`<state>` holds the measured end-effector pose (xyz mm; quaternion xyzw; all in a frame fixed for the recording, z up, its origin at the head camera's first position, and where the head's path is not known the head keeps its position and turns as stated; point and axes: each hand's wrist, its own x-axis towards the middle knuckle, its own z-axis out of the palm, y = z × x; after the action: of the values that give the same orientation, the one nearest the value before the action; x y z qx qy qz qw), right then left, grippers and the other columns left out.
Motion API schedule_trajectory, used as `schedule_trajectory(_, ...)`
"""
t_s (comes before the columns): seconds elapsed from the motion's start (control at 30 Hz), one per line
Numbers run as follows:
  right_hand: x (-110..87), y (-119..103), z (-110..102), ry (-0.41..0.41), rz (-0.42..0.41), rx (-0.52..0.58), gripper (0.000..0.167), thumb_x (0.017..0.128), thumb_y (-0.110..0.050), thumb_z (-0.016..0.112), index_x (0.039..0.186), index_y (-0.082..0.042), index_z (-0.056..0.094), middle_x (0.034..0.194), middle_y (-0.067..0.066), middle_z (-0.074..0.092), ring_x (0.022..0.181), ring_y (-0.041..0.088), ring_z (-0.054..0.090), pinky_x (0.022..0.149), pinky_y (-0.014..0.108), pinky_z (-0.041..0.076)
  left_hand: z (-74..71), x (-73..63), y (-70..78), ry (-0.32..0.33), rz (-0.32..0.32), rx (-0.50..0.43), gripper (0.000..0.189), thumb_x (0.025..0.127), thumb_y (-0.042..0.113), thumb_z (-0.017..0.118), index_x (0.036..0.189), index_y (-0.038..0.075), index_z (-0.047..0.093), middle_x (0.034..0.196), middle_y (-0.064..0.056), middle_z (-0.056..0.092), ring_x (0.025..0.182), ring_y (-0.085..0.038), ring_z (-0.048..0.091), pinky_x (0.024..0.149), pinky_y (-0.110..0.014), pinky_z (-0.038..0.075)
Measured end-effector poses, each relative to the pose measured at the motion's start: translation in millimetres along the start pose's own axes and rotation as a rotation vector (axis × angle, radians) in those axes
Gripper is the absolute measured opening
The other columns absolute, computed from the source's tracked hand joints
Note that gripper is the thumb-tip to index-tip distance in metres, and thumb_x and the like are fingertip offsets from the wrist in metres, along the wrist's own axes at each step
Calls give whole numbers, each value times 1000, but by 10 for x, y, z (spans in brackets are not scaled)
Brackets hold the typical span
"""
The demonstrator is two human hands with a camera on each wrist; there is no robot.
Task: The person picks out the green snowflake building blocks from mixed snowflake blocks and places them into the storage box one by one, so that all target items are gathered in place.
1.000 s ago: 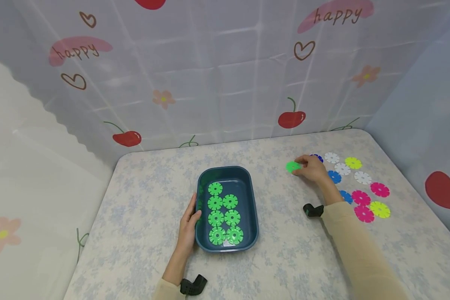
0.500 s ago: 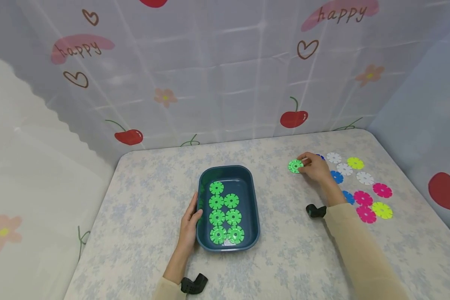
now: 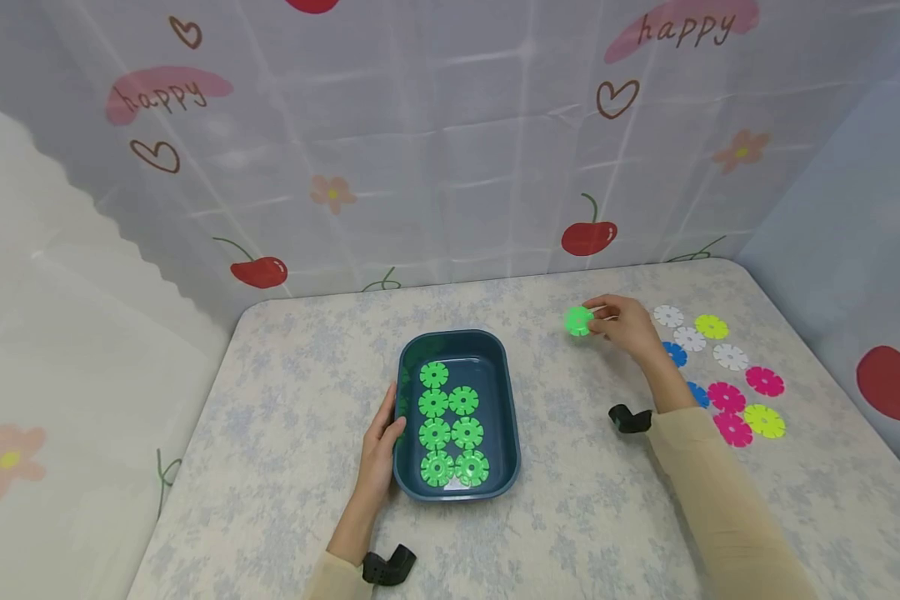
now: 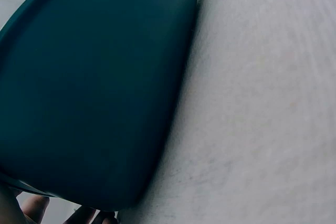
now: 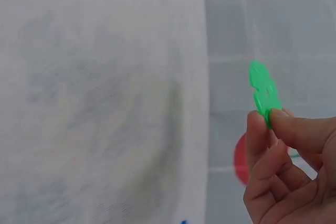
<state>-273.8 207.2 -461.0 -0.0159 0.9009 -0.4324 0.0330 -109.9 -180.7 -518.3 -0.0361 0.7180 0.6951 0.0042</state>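
Note:
In the head view my right hand point(image 3: 628, 327) pinches a green plastic snowflake disc point(image 3: 578, 321) between thumb and fingertips, above the far right part of the table. The right wrist view shows that green disc point(image 5: 266, 92) nearly edge-on, held near its lower edge. My left hand point(image 3: 376, 460) holds the left side of a dark blue rectangular tray point(image 3: 501, 483), its thumb at the rim. Several green snowflake discs point(image 3: 434, 433) lie flat inside the tray, mostly in two columns. The left wrist view is filled by the tray's outer wall point(image 4: 100, 87), with fingertips low at the left.
Right of my right hand, loose discs lie on the patterned table point(image 3: 307, 400): white point(image 3: 731, 357), yellow point(image 3: 764, 421), pink point(image 3: 765, 381) and blue point(image 3: 675, 354). My right forearm partly covers that group. A printed curtain point(image 3: 435, 167) hangs behind the table's far edge.
My right hand has moved slightly left and away from me with the green disc, apparently lifting it. The left hand and the tray stay in place. The head view has shifted a little.

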Motion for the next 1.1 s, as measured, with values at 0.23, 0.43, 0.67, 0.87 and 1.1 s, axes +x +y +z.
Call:
schedule_trajectory(0.23,10,-404,41,-110,-137,63,30,96,-6,59,125,-4,64,107,19,62,83,22,62,72,34,52,-1,10,12,-7,-5,-16,55,105,18,42,157,21,24,164,5,18,152,-15,10,121,-30,16)
schedule_trajectory(0.43,34,-747,175,-175,-244,47,25,94,-6,63,118,-4,68,100,16,65,76,18,62,68,32,51,-2,19,16,-15,-3,-26,55,105,17,42,157,21,24,163,7,18,152,-14,10,105,-5,22)
schedule_trajectory(0.67,52,-1070,405,-291,-345,42,22,93,1,58,111,-2,70,99,17,65,79,27,64,71,32,53,-7,15,12,-16,1,-28,54,105,20,43,156,26,26,163,8,19,152,-12,11,105,-3,22)
schedule_trajectory(0.87,46,-1231,645,-367,-431,-9,21,92,4,59,109,-1,70,102,18,68,80,30,65,71,33,52,-9,7,19,-13,2,-19,54,105,20,42,156,25,25,163,8,19,152,-12,12,111,-10,20)
schedule_trajectory(1.1,25,-1331,886,-380,-444,-124,20,92,0,61,105,-7,74,103,12,71,83,23,64,69,33,52,-9,-3,37,-14,12,-35,55,105,22,43,157,23,25,163,7,19,152,-13,11,122,-42,11)
